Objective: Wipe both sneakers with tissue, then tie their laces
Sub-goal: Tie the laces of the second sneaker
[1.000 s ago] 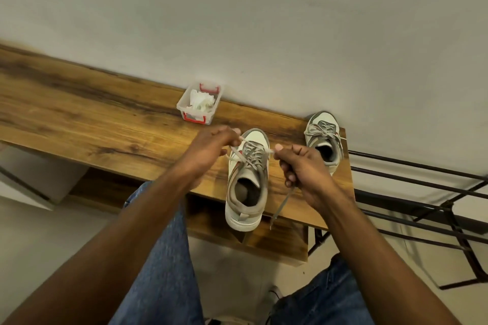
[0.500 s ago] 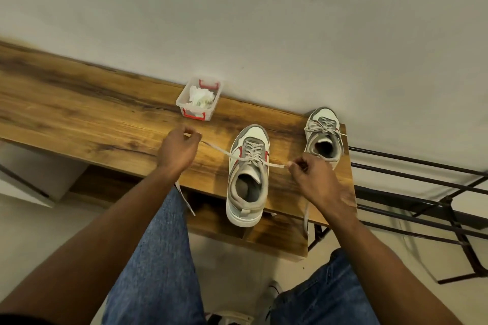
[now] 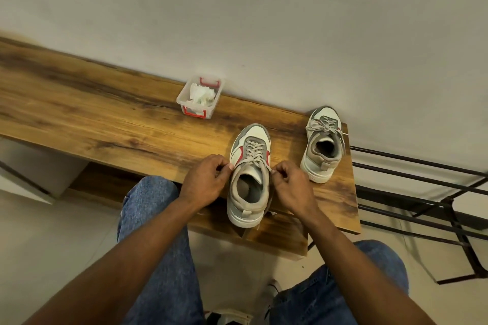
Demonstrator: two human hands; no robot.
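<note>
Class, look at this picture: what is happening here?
A person is tying the laces of the near sneaker on a wooden bench. The left hand and right hand each pinch a lace end beside the shoe's collar. The far sneaker already has a bow. A small clear box by the wall holds crumpled tissue.

Both forearms are left bare to the edge of view — no sleeve, watch or ring is seen on the left hand or the right hand. Blue denim jeans are worn, faded and lightly mottled, and a seam is shown along the left leg — both knees are covered.
</note>
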